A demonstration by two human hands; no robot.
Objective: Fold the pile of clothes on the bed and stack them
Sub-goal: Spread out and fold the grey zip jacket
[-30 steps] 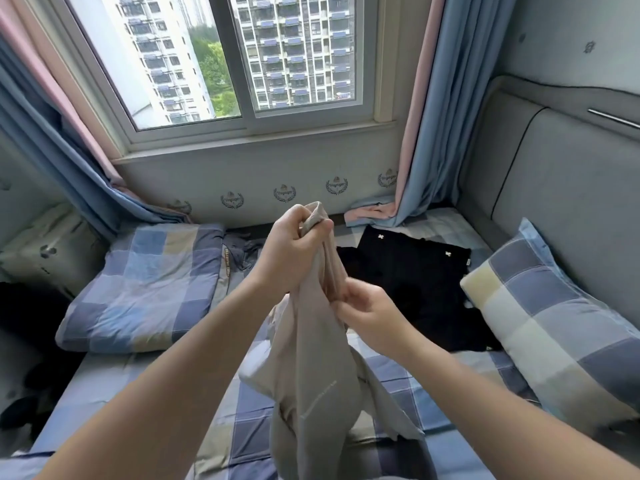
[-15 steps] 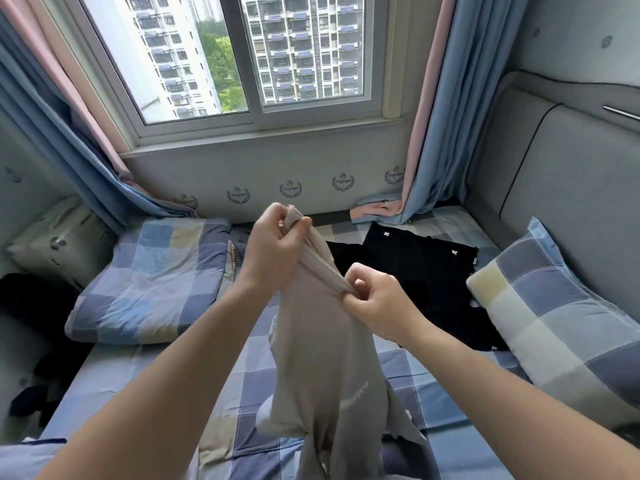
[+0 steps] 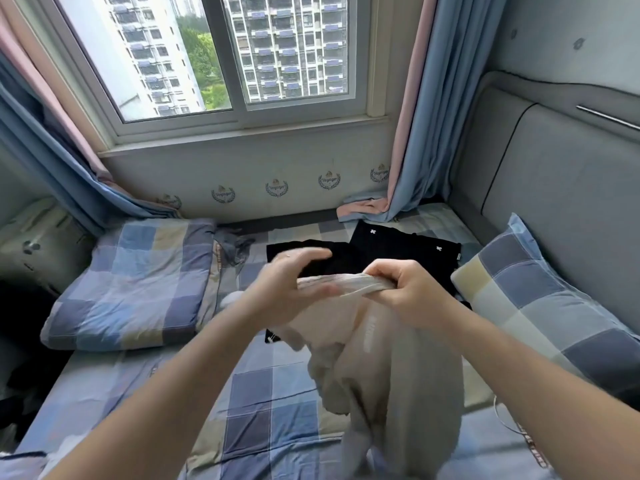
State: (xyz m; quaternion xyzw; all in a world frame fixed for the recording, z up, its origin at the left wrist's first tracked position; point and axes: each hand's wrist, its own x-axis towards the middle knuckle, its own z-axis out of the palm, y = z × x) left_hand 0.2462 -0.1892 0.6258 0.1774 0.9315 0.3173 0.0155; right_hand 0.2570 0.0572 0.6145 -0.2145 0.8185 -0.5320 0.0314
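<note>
A beige garment [image 3: 391, 372] hangs from both hands above the checked bed sheet [image 3: 263, 407]. My right hand [image 3: 401, 289] grips its bunched top edge, which is pulled out level toward the left. My left hand [image 3: 287, 289] is blurred at the other end of that edge, fingers spread over and under the cloth. Behind the hands, a black garment with small white marks [image 3: 405, 251] lies flat on the bed.
A folded checked quilt [image 3: 135, 282] lies at the left and a checked pillow [image 3: 540, 306] at the right, against the grey padded headboard [image 3: 554, 188]. Blue and pink curtains [image 3: 412, 133] hang down to the mattress under the window. Dark clothing [image 3: 20, 341] sits at the far left.
Both hands have dropped lower and moved apart, stretching the garment's top edge from slanted to level. My left hand's fingers have loosened from a tight fist.
</note>
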